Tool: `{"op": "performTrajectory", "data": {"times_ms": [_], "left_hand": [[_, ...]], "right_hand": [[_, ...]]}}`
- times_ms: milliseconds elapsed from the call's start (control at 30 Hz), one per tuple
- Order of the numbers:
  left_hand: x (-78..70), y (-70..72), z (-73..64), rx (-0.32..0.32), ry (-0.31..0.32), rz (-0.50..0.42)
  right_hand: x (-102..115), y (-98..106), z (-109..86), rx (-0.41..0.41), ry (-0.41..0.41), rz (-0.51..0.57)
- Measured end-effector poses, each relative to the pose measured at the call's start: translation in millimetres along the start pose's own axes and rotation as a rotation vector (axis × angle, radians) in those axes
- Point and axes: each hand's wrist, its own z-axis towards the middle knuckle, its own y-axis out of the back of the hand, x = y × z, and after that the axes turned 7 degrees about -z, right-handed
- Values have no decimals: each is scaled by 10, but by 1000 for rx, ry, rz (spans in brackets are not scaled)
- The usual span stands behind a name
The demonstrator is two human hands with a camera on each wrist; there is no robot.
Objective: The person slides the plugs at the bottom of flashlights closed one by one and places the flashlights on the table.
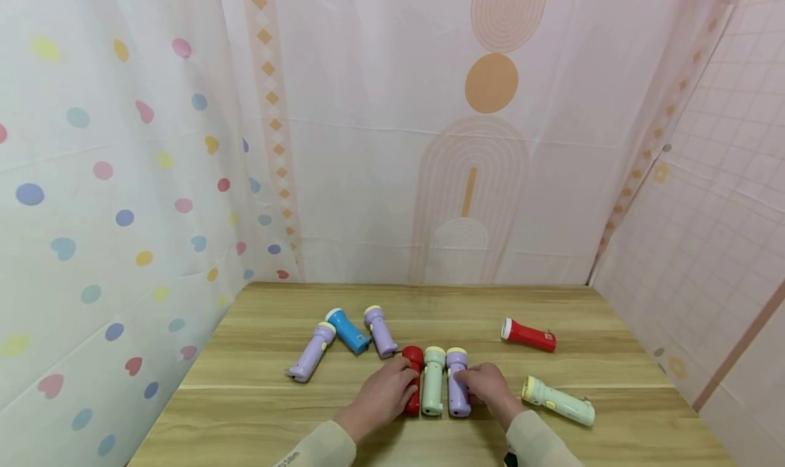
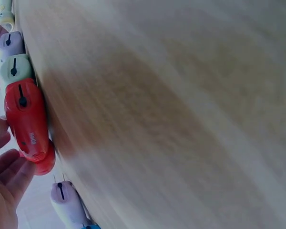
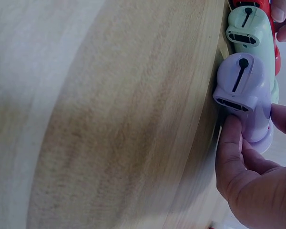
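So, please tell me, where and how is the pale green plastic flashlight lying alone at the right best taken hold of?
The narrow barrel of the pale green plastic flashlight probably suits best, gripped from above, thumb and fingers on its two long sides: it lies flat, both sides free, and its head is wider. The right hand is nearest, but holds a purple plastic flashlight.

Room beyond flashlight row (image 1: pixel 433 383); outer red flashlight (image 1: pixel 530 335) blocks right.
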Motion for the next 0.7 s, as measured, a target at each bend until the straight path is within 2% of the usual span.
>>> {"op": "performTrajectory", "data": {"times_ms": [233,700], "left_hand": [[22,-25,-19,22,-35,-13],[-5,-33,-13,9,-65,-29]], "right_hand": [[16,-3,-14,9,-6,0],[4,10,-12,10,-3,-21]]}}
